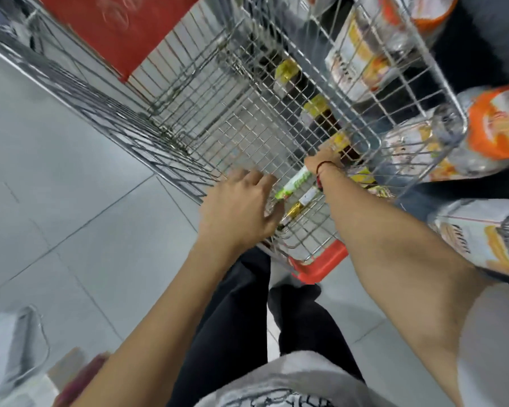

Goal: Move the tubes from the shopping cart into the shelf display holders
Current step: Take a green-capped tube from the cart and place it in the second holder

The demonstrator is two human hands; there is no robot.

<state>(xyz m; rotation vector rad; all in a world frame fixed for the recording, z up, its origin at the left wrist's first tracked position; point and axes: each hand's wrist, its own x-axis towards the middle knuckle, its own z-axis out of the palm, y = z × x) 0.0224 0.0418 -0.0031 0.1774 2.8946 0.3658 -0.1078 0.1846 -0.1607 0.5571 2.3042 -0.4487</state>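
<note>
The wire shopping cart (247, 118) stands in front of me, blurred by motion. At its near end lie a green-and-white tube (295, 185), a white tube (309, 196) and a gold tube (292, 211). Yellow-topped packs (316, 106) line the cart's right side. My left hand (240, 204) hovers over the near end with fingers spread, its fingertips beside the green-and-white tube. My right hand (323, 158), a red thread on its wrist, reaches deeper into the cart next to a yellow-topped pack; its fingers are hidden.
Shelves on the right hold clear packs with orange labels (494, 124). A red box (121, 27) sits beyond the cart's far end. The cart's red handle corner (320, 264) is near my legs. Grey floor tiles (56, 171) spread to the left.
</note>
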